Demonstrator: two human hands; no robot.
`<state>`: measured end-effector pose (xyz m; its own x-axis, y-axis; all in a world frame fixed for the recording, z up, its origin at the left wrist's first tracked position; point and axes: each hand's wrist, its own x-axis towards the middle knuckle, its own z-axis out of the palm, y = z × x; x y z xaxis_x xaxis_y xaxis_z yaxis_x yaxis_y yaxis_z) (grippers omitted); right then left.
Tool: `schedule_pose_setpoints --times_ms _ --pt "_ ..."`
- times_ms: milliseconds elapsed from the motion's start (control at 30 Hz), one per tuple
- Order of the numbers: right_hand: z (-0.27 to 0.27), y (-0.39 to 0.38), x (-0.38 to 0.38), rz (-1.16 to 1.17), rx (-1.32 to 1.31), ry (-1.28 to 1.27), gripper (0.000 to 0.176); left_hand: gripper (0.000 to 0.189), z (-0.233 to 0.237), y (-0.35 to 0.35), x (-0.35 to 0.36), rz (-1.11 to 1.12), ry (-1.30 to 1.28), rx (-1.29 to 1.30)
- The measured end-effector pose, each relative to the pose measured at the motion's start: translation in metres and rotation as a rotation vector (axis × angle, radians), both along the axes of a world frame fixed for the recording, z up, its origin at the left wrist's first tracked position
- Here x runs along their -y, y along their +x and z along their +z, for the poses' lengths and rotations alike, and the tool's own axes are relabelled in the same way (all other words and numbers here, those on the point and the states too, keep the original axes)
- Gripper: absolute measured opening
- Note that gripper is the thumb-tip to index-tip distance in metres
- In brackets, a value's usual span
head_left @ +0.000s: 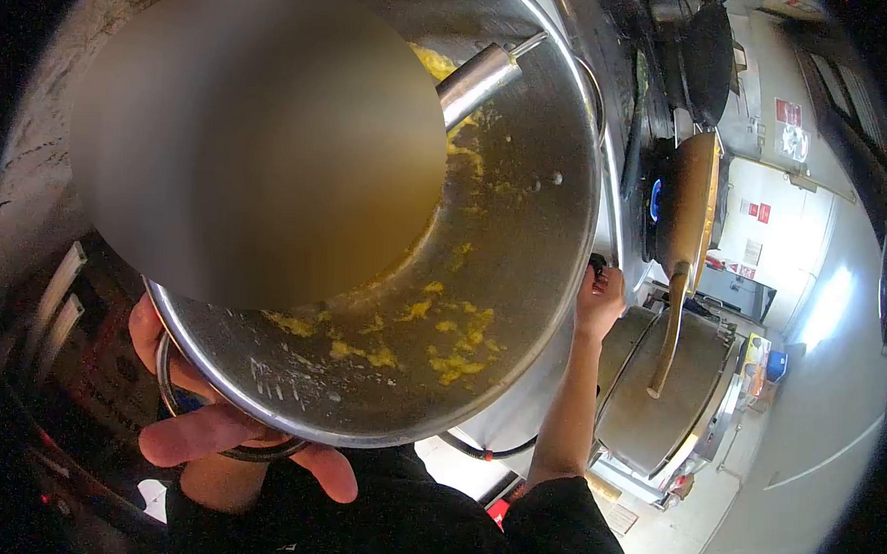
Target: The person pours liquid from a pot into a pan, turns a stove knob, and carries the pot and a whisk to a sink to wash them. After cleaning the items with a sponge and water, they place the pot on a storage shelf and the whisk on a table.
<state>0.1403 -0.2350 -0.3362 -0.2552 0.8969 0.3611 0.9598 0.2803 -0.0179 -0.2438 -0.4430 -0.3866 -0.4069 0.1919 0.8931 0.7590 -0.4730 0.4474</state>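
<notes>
A large metal pot (521, 309) fills the middle of the view, its inside wall streaked with wet yellow bits. A thick metal cylinder with a thin rod (482, 81) leans inside it; its lower end is hidden by a big blurred patch, as is much of the pot's inside. My left hand (228, 426) is at the rim on the near left, its fingers around the ring-shaped handle (169, 390). Past the pot's right side, my right hand (602, 300) is curled at a small black piece (597, 265), which I cannot identify.
The view is turned sideways. To the right, a pan (692, 203) with a long handle sits over a blue burner flame (655, 199). A dark wok (708, 66) is beyond it. A big metal lidded vessel (659, 392) stands nearer. A dark hose (486, 453) runs below the pot.
</notes>
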Motion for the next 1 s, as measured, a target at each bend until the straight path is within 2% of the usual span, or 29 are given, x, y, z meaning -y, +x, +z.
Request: schedule_pose_setpoints --times_ms 100,200,300,367,400,433,467,500,533,567,600,633,667,700,733,833,900,933,1000 --pt "-0.001 0.002 0.0 0.008 0.014 0.008 0.015 0.089 0.007 0.003 -0.007 -0.001 0.084 0.066" --pt "0.002 -0.001 0.0 0.059 0.01 0.017 0.018 0.084 0.027 0.004 -0.007 0.063 -0.001 0.041" --pt "0.011 -0.015 0.02 -0.056 -0.149 0.005 0.023 0.073 0.02 0.02 0.02 0.086 -0.116 0.22" --pt "0.001 0.015 0.041 -0.047 -0.041 0.098 0.03 0.067 0.008 0.032 0.044 0.061 -0.202 0.47" --pt "0.014 0.004 0.065 -0.029 -0.032 0.029 0.03 0.063 0.002 0.038 0.061 0.032 -0.238 0.648" --pt "0.01 0.016 0.083 0.114 -0.02 0.066 0.028 0.06 -0.003 0.041 0.077 -0.001 -0.269 0.834" --pt "0.009 0.016 0.11 -0.061 -0.218 -0.101 0.027 0.057 -0.008 0.04 0.095 -0.054 -0.295 1.019" --pt "0.008 0.022 0.131 -0.048 -0.238 -0.123 0.026 0.053 -0.027 0.029 0.121 -0.148 -0.31 1.22" --pt "0.009 0.029 0.154 -0.056 -0.205 -0.193 0.027 0.05 -0.143 -0.024 0.198 -0.482 -0.417 1.655" --pt "0.011 0.033 0.176 -0.106 -0.335 -0.306 0.029 0.049 0.001 0.008 0.122 -0.255 -0.286 1.286" --pt "0.009 0.04 0.199 -0.117 -0.343 -0.37 0.029 0.058 0.058 -0.027 0.109 -0.879 -0.356 0.997" --pt "0.017 0.042 0.219 -0.11 -0.357 -0.389 0.028 0.066 0.094 -0.043 0.089 -1.461 -0.421 0.612" --pt "0.019 0.049 0.239 -0.112 -0.401 -0.429 0.026 0.066 0.139 -0.035 0.072 -1.334 -0.575 0.293" --pt "0.024 0.057 0.258 -0.101 -0.473 -0.488 0.025 0.067 0.176 -0.017 0.054 -1.134 -0.639 0.132" --pt "0.02 0.069 0.276 -0.083 -0.46 -0.43 0.023 0.067 0.201 0.001 0.042 -0.993 -0.653 0.057" --pt "0.028 0.103 0.326 -0.192 -0.525 -0.356 0.022 0.067 0.236 0.067 0.014 -0.793 -0.595 -0.026" --pt "0.026 0.137 0.363 -0.309 -0.589 -0.307 0.023 0.067 0.247 0.117 0.009 -0.754 -0.526 -0.027" --pt "0.024 0.156 0.383 -0.344 -0.598 -0.184 0.023 0.068 0.253 0.144 0.007 -0.751 -0.492 -0.017" --pt "0.021 0.196 0.43 -0.463 -0.679 -0.16 0.023 0.068 0.261 0.2 0.011 -0.769 -0.437 -0.005"
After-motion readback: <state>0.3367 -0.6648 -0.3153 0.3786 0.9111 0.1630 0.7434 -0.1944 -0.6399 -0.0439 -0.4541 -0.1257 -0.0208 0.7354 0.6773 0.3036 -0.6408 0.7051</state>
